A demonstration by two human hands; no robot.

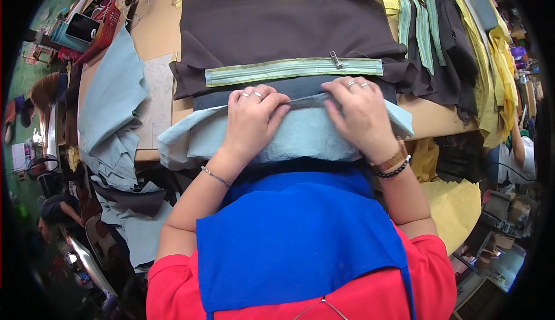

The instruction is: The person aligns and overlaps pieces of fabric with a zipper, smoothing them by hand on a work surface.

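Observation:
A light blue cloth piece (306,138) lies folded over the near edge of the wooden table (153,34). My left hand (250,120) and my right hand (358,112) both pinch its upper edge, pressing it against a dark grey fabric strip (300,87). Just beyond lies a pale green zipper strip (292,68) with a metal slider, on top of a large dark brown fabric panel (289,19). Rings sit on both hands, and bracelets on both wrists.
More light blue cloth (113,100) hangs off the table's left side. Yellow fabric (497,60), brown fabric and green strips (425,25) pile at the right. A red basket (104,28) and a phone (82,28) sit far left. Other people work at the edges.

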